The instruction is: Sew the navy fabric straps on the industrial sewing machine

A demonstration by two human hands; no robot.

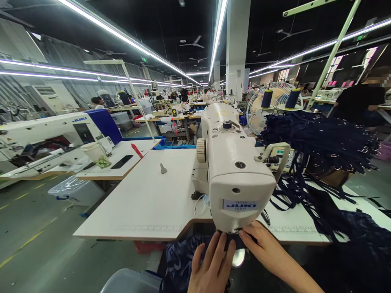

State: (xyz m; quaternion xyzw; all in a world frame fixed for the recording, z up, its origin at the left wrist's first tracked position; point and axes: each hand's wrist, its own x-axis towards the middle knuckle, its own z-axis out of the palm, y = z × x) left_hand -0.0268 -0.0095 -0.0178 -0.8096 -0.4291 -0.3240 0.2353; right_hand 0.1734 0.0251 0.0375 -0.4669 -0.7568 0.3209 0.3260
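Note:
A white sewing machine (241,183) stands right in front of me, its head end towards me. Navy patterned fabric (179,260) hangs below the machine head and over the table's front edge. My left hand (211,260) lies on this fabric with fingers spread, its fingertips just under the head. On the other side, my right hand (259,242) pinches the fabric's edge between thumb and fingers, close to the head. The needle area is hidden by the machine head and my fingers. A shiny rounded metal piece (238,258) shows between my hands.
A heap of navy straps with metal rings (317,138) hangs at the right, with more dark fabric (363,240) below. A small metal tool (163,168) lies on the white table (137,195). Left are a cup (97,154), a phone (122,161) and another machine (61,130).

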